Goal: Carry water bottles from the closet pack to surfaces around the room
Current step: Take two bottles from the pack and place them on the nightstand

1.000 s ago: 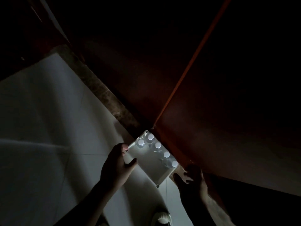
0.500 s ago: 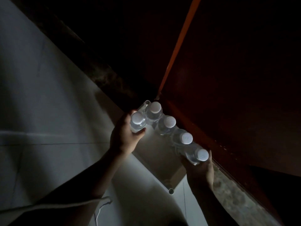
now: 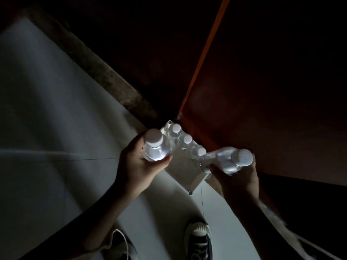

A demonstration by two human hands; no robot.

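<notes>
The scene is dim. My left hand grips a clear water bottle with a white cap, held upright above the floor. My right hand grips a second clear bottle, tilted so its cap points right. Below and between both hands sits the white pack tray on the floor at the closet corner. Three more white-capped bottles stand in a row along its far side.
A dark reddish closet door with an orange edge rises to the right. A brown stone sill runs diagonally along the pale tiled floor. My dark sneaker is at the bottom.
Both hands closed on bottles at the ends of the pack row and lifted them up out of the tray. The right bottle has tilted sideways.
</notes>
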